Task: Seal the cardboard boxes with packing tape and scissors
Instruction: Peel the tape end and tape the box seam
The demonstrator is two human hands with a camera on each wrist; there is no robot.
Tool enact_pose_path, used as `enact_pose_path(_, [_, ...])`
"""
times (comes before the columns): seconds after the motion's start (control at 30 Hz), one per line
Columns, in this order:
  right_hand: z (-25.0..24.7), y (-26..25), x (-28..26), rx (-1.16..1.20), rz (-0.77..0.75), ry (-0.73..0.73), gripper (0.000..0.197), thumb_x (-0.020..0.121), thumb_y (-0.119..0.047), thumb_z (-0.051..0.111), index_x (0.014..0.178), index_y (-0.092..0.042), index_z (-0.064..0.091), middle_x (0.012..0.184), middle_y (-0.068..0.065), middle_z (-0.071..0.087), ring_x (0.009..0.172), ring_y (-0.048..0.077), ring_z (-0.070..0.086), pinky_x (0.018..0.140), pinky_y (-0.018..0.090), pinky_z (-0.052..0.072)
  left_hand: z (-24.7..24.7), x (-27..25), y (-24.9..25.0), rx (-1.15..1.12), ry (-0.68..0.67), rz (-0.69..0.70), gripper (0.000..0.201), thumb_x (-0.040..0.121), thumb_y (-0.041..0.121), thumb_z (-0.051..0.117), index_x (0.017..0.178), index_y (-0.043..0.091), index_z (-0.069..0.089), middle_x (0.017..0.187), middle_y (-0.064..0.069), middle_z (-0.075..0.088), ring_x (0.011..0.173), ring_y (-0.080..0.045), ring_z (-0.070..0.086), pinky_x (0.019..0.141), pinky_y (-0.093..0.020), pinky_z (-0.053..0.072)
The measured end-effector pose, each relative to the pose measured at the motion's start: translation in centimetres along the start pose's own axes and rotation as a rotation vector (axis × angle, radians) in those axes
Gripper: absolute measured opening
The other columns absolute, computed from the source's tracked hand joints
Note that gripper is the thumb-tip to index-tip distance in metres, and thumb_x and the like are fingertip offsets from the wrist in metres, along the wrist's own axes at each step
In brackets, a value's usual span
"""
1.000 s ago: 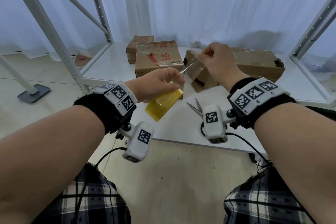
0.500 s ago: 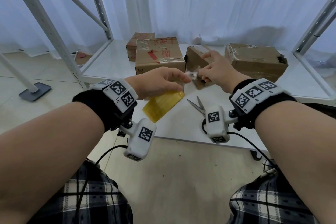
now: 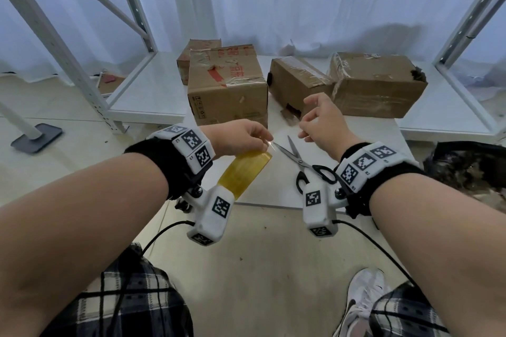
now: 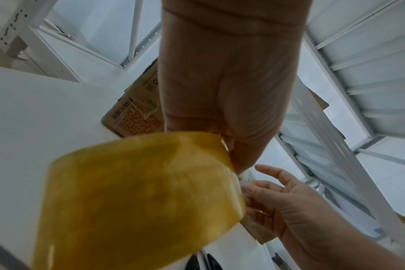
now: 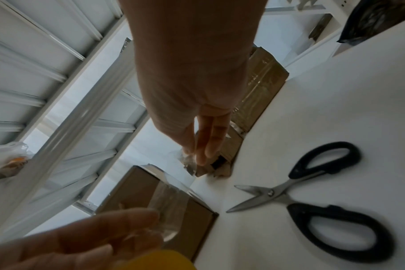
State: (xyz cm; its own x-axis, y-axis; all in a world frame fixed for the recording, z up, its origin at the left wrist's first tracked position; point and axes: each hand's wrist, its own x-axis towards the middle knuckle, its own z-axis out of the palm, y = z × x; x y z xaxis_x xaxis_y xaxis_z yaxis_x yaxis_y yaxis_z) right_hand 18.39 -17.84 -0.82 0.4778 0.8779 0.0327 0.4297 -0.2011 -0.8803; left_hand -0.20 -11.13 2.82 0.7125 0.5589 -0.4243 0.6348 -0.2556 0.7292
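Observation:
My left hand (image 3: 260, 137) grips the yellow roll of packing tape (image 3: 246, 169) above the white table's front edge, and its thumb and fingers pinch the loose clear end. In the left wrist view the roll (image 4: 136, 197) fills the lower frame. My right hand (image 3: 309, 123) hovers a little to the right with relaxed, spread fingers and holds nothing firmly; a crumpled clear scrap (image 5: 188, 160) shows by its fingertips. Black-handled scissors (image 3: 301, 161) lie on the table below it, blades slightly apart. Three cardboard boxes (image 3: 227, 85) (image 3: 295, 82) (image 3: 377, 82) stand behind them.
A smaller box (image 3: 191, 60) sits behind the left one. White shelf posts (image 3: 54, 35) (image 3: 471, 13) flank the table (image 3: 369, 128). A black bag (image 3: 465, 169) lies at the right edge. The floor and my shoe (image 3: 364, 298) are below.
The strip stretched between my hands a second ago is gone. My right hand came in to the roll, then let go, opened and drew off to the right.

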Motion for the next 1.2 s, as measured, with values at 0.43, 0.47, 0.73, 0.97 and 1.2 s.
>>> enact_pose_path(0.43, [-0.1,3.9,-0.1,-0.402,0.23,-0.149,0.039,0.091,-0.003,0.048,0.13,-0.006,0.048,0.126,0.014,0.052,0.111,0.028,0.051,0.089,0.033,0.042,0.9,1.1,-0.9,-0.047,0.006,0.05,0.037,0.098,0.011,0.049,0.133,0.02,0.053,0.118,0.006,0.056,0.095,0.001,0.056,0.079,-0.015,0.047])
enact_pose_path(0.47, [-0.1,4.2,-0.4,-0.515,0.271,-0.199,0.036,0.091,-0.007,0.052,0.127,-0.004,0.05,0.128,0.016,0.052,0.114,0.031,0.052,0.092,0.034,0.043,0.8,1.0,-0.9,-0.052,0.007,0.058,0.037,0.098,0.01,0.048,0.134,0.02,0.052,0.119,0.006,0.056,0.096,0.001,0.056,0.079,-0.015,0.047])
enact_pose_path(0.73, [1.2,5.4,-2.4,-0.812,0.259,-0.311,0.067,0.079,-0.037,0.074,0.128,-0.007,0.039,0.129,0.017,0.035,0.117,0.033,0.041,0.095,0.039,0.042,0.1,0.1,-0.6,-0.129,0.11,0.15,0.038,0.099,0.007,0.045,0.133,0.02,0.053,0.114,0.011,0.057,0.087,0.004,0.057,0.069,-0.008,0.048])
enact_pose_path(0.97, [1.2,4.7,-2.8,-0.812,0.227,-0.331,0.05,0.083,-0.016,0.067,0.122,-0.005,0.037,0.104,0.013,0.057,0.088,0.027,0.054,0.069,0.032,0.043,-1.0,-1.2,0.3,-0.218,0.213,0.204,0.038,0.098,0.003,0.041,0.13,0.02,0.055,0.112,0.003,0.058,0.078,0.0,0.06,0.058,-0.01,0.049])
enact_pose_path(1.2, [-2.4,1.0,-2.0,-0.457,0.239,-0.201,0.064,0.085,-0.017,0.068,0.141,-0.01,0.036,0.125,0.014,0.052,0.102,0.025,0.054,0.077,0.029,0.042,-1.8,-1.8,1.1,-0.337,0.355,0.287,0.038,0.1,0.001,0.033,0.127,0.018,0.055,0.088,0.001,0.055,0.065,-0.013,0.048,0.048,-0.016,0.045])
